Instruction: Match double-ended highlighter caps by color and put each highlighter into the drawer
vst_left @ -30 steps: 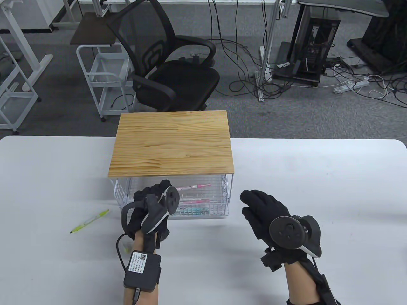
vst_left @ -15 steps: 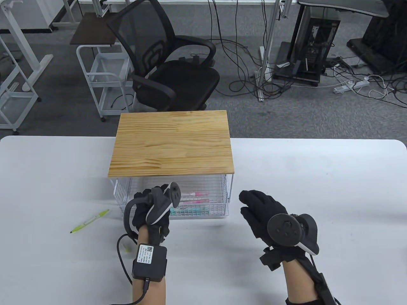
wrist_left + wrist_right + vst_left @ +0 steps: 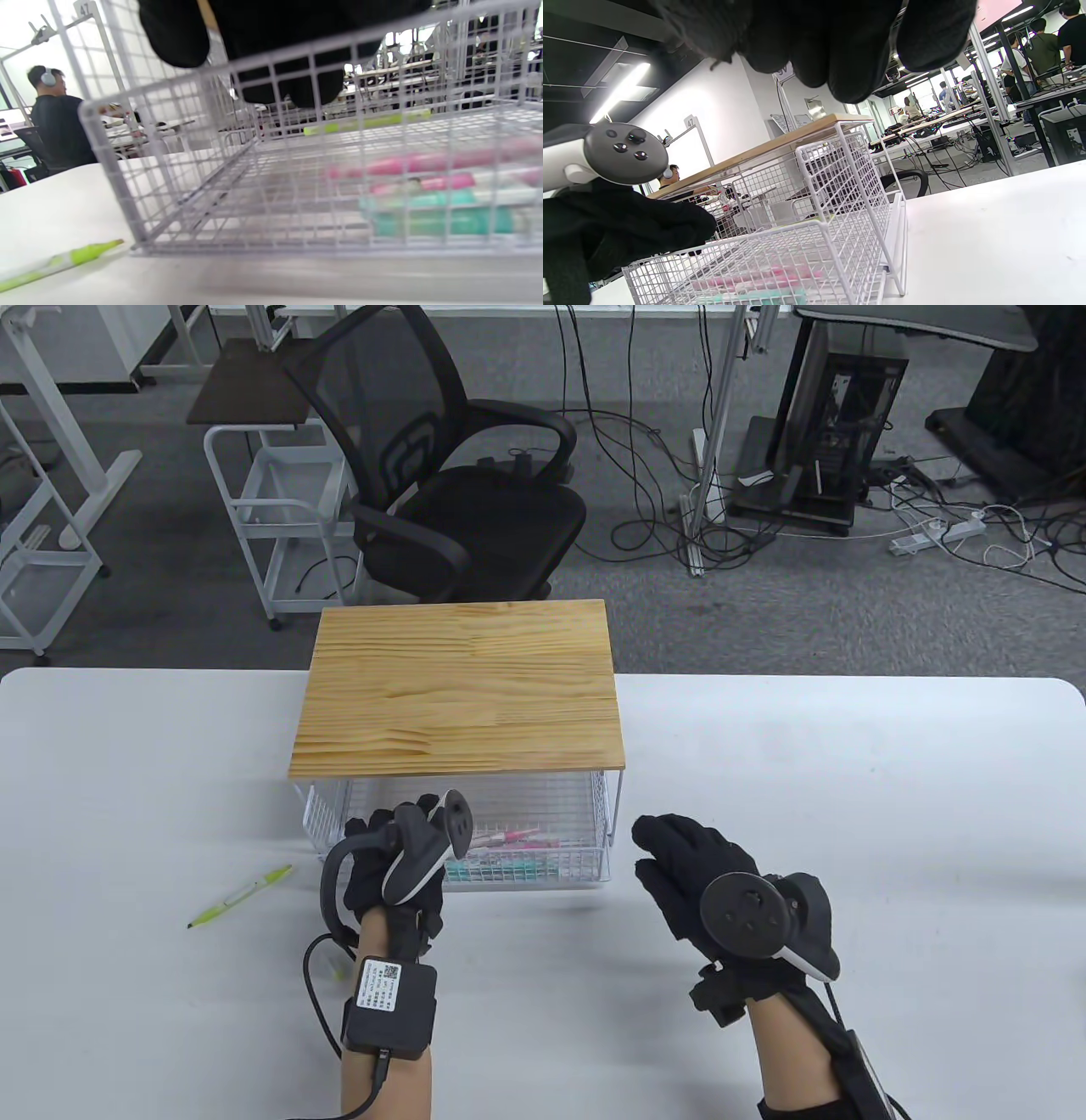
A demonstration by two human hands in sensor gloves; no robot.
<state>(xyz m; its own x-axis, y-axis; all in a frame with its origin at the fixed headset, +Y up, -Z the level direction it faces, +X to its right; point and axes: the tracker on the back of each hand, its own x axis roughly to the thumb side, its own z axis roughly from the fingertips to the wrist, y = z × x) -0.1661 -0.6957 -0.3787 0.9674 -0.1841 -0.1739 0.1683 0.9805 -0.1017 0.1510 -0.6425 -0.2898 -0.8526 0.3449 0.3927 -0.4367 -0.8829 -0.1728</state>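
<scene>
The white wire drawer (image 3: 543,884) stands pulled out from under the wooden shelf top (image 3: 458,695). Pink highlighters (image 3: 519,838) and a teal one (image 3: 509,869) lie inside it. In the left wrist view a yellow-green highlighter (image 3: 367,122) lies farther back. My left hand (image 3: 377,827) hangs over the drawer's front left corner, fingers (image 3: 292,89) loosely curled inside the rim and holding nothing. My right hand (image 3: 670,853) hovers open beside the drawer's right front corner. A green highlighter (image 3: 240,896) lies on the table to the left.
A small pale green piece (image 3: 337,970) lies by my left wrist. The white table (image 3: 848,780) stretches to the right. A black office chair (image 3: 458,492) and a white cart (image 3: 271,526) stand beyond the far edge. A person with headphones (image 3: 55,118) sits far left.
One pink highlighter has shifted from the drawer's back toward the front, beside the other. My left hand drew back and slightly left. My right hand drifted a little left.
</scene>
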